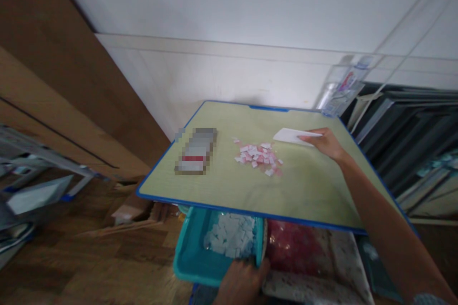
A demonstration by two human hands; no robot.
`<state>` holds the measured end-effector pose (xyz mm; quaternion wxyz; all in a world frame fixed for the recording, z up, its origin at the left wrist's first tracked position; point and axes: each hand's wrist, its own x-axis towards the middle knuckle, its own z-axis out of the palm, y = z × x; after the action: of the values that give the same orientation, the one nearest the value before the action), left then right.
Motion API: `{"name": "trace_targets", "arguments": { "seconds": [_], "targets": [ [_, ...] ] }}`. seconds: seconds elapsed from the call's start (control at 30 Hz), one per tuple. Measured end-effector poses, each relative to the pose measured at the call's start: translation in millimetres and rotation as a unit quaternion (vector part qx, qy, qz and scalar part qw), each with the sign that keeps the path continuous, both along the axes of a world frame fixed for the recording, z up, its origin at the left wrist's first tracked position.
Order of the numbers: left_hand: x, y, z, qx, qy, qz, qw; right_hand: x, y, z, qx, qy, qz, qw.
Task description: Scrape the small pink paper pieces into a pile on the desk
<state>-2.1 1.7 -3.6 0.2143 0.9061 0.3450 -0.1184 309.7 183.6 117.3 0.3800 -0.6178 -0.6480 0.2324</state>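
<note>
My right hand [324,142] pinches a flat white piece [291,136], paper or thin card by its look, just above the right part of the pale yellow board [214,190]. To its left on the board lies a loose heap of small white and pink pieces [255,155]. Below the board's front edge, my left hand [241,281] is closed at the near right corner of a teal tub [198,267]; its fingertips are hidden. Many small white pieces [231,233] fill the far right part of that tub.
A blurred-out flat object [196,152] lies on the board's left side. A clear plastic bottle [345,88] leans at the back right corner. Next to the tub is a stained tray [296,248] with red contents. Dark panels [400,124] stand on the right, cardboard [130,209] on the left.
</note>
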Motion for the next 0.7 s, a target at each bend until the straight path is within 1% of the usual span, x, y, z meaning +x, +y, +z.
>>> {"name": "trace_targets", "arguments": {
  "seconds": [0.13, 0.23, 0.33, 0.57, 0.7],
  "targets": [
    [0.7, 0.0, -1.3, 0.000, 0.005, 0.000, 1.000, -3.1, 13.7, -8.6, -0.015, -0.005, 0.038, 0.999],
    [1.1, 0.7, -3.2, -0.007, 0.009, -0.007, 1.000, 4.6, 11.2, -11.3, -0.034, -0.011, 0.057, 0.998],
    [0.8, 1.3, -3.3, -0.012, 0.010, -0.011, 1.000, 16.2, -2.6, -8.7, -0.058, -0.019, 0.070, 0.996],
    [0.0, -0.6, -2.0, -0.007, -0.007, -0.004, 1.000, 35.4, -50.3, 4.2, -0.115, -0.029, 0.092, 0.989],
    [-0.1, -1.9, -1.4, -0.003, -0.009, 0.003, 1.000, 42.7, -66.1, 6.8, -0.130, -0.038, 0.082, 0.987]
  ]
}}
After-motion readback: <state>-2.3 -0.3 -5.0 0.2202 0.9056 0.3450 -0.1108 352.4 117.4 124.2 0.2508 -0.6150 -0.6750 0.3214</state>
